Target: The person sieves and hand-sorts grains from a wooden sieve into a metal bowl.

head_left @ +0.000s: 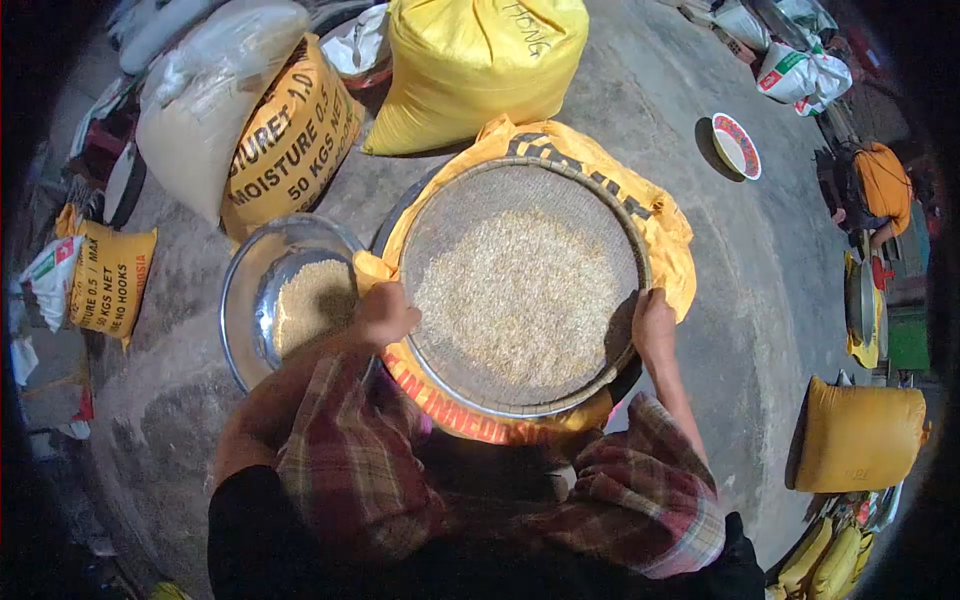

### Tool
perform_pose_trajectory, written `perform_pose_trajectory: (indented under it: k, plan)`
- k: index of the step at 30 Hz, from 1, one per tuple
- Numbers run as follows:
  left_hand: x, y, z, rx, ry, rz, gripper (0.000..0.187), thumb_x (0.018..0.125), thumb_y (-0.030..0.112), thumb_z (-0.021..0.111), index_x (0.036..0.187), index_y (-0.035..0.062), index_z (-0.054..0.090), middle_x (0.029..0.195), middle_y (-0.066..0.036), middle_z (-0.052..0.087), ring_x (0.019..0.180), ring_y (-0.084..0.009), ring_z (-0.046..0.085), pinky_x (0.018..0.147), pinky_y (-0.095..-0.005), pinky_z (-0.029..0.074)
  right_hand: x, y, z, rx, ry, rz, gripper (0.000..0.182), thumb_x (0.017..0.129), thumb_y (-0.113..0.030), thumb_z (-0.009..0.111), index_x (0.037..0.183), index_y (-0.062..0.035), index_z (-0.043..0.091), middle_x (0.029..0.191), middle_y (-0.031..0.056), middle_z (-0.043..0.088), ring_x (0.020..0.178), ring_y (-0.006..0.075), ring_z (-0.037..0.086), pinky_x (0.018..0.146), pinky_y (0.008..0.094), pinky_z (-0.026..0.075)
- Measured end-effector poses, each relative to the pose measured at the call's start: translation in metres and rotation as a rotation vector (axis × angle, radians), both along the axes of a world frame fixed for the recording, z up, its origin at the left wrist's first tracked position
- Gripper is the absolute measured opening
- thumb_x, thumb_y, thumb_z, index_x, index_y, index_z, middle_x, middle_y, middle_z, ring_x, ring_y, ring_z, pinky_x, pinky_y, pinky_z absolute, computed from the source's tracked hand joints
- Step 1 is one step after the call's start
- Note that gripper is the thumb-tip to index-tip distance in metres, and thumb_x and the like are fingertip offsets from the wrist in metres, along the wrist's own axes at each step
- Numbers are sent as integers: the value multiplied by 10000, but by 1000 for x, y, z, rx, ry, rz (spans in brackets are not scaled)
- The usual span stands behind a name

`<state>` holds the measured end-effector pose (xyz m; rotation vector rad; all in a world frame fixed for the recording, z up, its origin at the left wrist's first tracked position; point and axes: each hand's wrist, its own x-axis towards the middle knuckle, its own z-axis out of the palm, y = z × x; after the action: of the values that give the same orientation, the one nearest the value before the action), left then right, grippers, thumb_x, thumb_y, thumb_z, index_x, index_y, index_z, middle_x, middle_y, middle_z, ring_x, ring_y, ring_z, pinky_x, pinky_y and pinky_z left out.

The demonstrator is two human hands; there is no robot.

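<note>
Moderate light comes from the right: the plate point(738, 148) and orange sack point(862, 437) throw shadows leftward, and the right hand point(655, 322) darkens the nearby grain point(520, 300). Glints streak the metal bowl point(246, 285); the plastic point(215, 90) has a pale sheen. The middle looks fairly sharp. Wide-lens distortion bends the softer outer areas, and the corners go black.
</note>
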<state>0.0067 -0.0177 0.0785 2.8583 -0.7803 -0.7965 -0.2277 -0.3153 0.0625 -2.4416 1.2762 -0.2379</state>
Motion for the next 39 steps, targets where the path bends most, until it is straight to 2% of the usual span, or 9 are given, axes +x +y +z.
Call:
perform_pose_trajectory:
  k: [6, 10, 14, 21, 23, 26, 34, 36, 39]
  plan:
    - [17, 12, -7, 10, 258, -7, 419, 621, 249, 656, 889, -65, 590, 830, -251, 613, 795, -355, 617, 673, -408, 494, 0, -5, 23, -85, 74, 15, 256, 891, -224, 427, 858, 27, 456, 679, 293, 551, 666, 458, 554, 588, 513, 429]
    - [5, 50, -18, -751, 552, 72, 611, 566, 108, 726, 1112, -33, 490, 915, -174, 604, 759, -279, 606, 650, -369, 502, -12, 2, 15, -40, -160, -64, 256, 890, -221, 440, 853, 32, 446, 693, 294, 540, 665, 466, 535, 565, 504, 406]
    - [43, 75, -67, -304, 1119, 380, 440, 661, 76, 684, 1071, -4, 547, 908, -132, 609, 814, -221, 592, 668, -332, 507, 15, 9, 18, -82, -309, 25, 233, 893, -200, 434, 854, 29, 445, 708, 297, 533, 696, 467, 525, 591, 499, 400]
    - [-3, 37, 82, -238, 1001, 353, 272, 727, 83, 651, 975, -8, 586, 878, -114, 614, 849, -197, 581, 729, -344, 479, 23, 9, 16, -147, -462, 89, 273, 896, -245, 445, 858, 23, 481, 728, 294, 534, 728, 463, 529, 626, 491, 414]
    - [43, 77, -2, -443, 1104, -712, 264, 744, 95, 627, 955, -50, 563, 879, -129, 607, 832, -231, 582, 724, -368, 468, 38, 1, 33, -45, -246, 67, 271, 888, -242, 450, 913, 24, 492, 793, 295, 551, 762, 467, 527, 641, 469, 421]
    - [32, 74, -47, -431, 1394, -110, 237, 766, 103, 604, 960, -30, 572, 884, -129, 608, 842, -224, 584, 734, -354, 469, 30, -26, 47, 79, -230, 39, 291, 888, -253, 453, 945, 20, 537, 815, 277, 565, 780, 436, 557, 668, 443, 434]
    - [40, 108, -107, -403, 1330, -290, 185, 826, 124, 542, 973, 24, 594, 897, -130, 610, 869, -204, 592, 762, -318, 473, 34, -13, 25, -12, -301, -4, 284, 885, -223, 468, 829, 44, 548, 724, 230, 563, 655, 347, 545, 626, 392, 425]
    - [21, 96, -92, -610, 1722, 275, 207, 848, 57, 489, 1032, -29, 531, 922, -130, 596, 881, -218, 595, 766, -308, 484, 17, -13, 24, 5, -237, 17, 269, 885, -217, 460, 876, 38, 542, 779, 256, 567, 734, 395, 560, 640, 413, 433]
    - [12, 67, -61, -842, 1683, 248, 202, 851, 54, 483, 1024, -38, 531, 935, -140, 591, 879, -226, 596, 768, -311, 486, 17, 6, 20, -107, -369, 140, 244, 889, -190, 451, 898, 43, 522, 836, 291, 543, 823, 434, 536, 684, 435, 424]
